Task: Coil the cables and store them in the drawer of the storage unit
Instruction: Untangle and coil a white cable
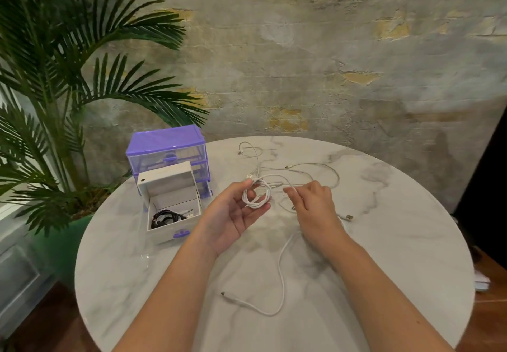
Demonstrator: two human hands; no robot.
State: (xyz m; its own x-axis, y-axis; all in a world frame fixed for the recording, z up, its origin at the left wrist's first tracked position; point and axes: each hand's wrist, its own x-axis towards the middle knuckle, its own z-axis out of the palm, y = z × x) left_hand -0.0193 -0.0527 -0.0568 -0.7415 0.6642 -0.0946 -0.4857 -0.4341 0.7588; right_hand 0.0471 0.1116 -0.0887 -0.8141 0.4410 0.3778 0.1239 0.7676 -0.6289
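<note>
My left hand [235, 214] holds a small coil of white cable [257, 195] between thumb and fingers, palm up, above the round marble table [153, 274]. My right hand [312, 200] pinches the loose strand of that cable just right of the coil. Other white cables lie uncoiled: one [279, 274] curves across the near table, others [310, 165] tangle behind my hands. The purple storage unit [166, 145] stands at the table's left, its bottom drawer [175, 215] pulled out, with a black coiled cable [167, 217] and a white one inside.
A palm plant [63, 82] in a green pot stands left of the table, close behind the storage unit. A rough plastered wall [329, 63] rises behind. A USB plug [349, 217] lies right of my right hand. Wooden floor shows below the table edge.
</note>
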